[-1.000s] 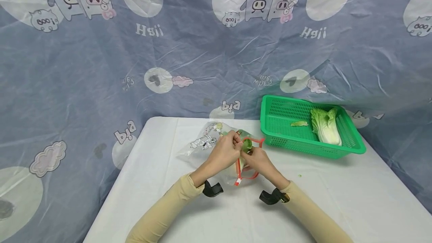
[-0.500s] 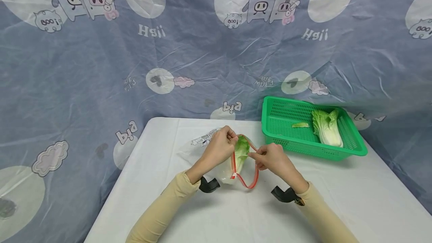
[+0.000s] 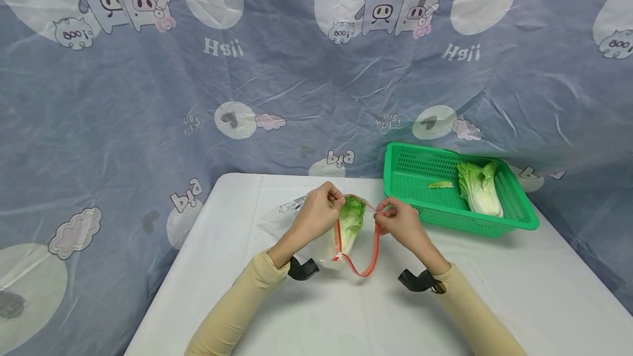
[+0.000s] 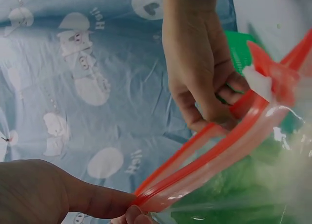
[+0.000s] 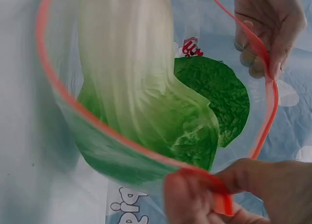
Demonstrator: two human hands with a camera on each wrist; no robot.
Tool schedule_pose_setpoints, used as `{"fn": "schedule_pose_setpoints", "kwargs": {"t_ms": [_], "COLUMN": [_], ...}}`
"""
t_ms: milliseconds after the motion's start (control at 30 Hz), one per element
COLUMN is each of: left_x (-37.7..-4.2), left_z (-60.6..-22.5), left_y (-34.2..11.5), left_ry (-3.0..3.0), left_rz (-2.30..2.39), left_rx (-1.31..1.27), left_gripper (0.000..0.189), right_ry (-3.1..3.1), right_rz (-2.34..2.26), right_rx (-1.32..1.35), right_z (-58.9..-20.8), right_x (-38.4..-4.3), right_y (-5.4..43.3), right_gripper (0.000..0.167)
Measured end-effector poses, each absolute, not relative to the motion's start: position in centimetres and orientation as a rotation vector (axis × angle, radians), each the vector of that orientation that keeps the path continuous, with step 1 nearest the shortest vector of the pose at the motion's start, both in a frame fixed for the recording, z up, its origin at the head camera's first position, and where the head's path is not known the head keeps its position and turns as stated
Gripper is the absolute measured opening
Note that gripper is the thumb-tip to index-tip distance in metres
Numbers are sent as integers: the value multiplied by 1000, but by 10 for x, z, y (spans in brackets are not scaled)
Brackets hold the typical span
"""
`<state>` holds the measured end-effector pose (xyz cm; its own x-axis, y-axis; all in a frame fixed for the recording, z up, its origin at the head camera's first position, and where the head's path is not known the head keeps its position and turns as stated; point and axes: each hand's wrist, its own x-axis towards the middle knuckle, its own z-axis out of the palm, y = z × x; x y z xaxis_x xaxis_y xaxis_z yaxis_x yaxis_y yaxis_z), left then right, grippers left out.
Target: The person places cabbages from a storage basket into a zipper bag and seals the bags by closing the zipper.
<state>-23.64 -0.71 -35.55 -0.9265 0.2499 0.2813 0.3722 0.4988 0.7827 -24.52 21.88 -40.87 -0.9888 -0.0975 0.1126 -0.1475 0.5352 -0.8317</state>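
A clear zip bag (image 3: 374, 254) with a red zip rim stands with its mouth held wide between my hands. My left hand (image 3: 320, 207) pinches the rim at its far left part; thumb and fingers meet on the red strip in the left wrist view. On the other side, my right hand (image 3: 403, 227) pinches the rim between thumb and fingers. Inside the bag lies a piece of Chinese cabbage (image 5: 131, 63), pale stem toward the mouth's near side, green leaf beyond. A white slider (image 4: 258, 83) sits at the rim's end.
A green plastic basket (image 3: 425, 207) stands at the back right of the white table (image 3: 356, 323). It holds another Chinese cabbage (image 3: 479, 191) and a loose leaf scrap (image 3: 440, 184). A patterned grey-blue cloth (image 3: 296, 70) hangs behind the table.
My right hand has moved right from the cabbage leaf to the rim and now pinches it. The bag's mouth has spread wider, and the cabbage inside shows more. My left hand has shifted slightly left.
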Motion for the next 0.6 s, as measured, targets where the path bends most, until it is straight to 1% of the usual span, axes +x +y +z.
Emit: {"fn": "schedule_pose_setpoints", "kwargs": {"t_ms": [67,300,467,600], "left_x": [-237,-239,-237,-228], "left_z": [-353,-345,-346,-347], "left_y": [-11,-20,-20,-21], "left_ry": [-2590,-2553,-2605,-2813], "left_rz": [-1402,-1371,-1255,-1068], "left_rx": [-519,-484,-538,-622], "left_gripper": [5,7,13,19], "right_ry": [-2616,-2376,-2248,-2191], "right_rz": [1579,1872,1935,1962], "right_rx": [213,211,140,85], "right_z": [-406,-394,-391,-389], "right_x": [-245,-243,-242,-243], "right_y": [219,217,215,217], "right_gripper": [17,33,30,27]}}
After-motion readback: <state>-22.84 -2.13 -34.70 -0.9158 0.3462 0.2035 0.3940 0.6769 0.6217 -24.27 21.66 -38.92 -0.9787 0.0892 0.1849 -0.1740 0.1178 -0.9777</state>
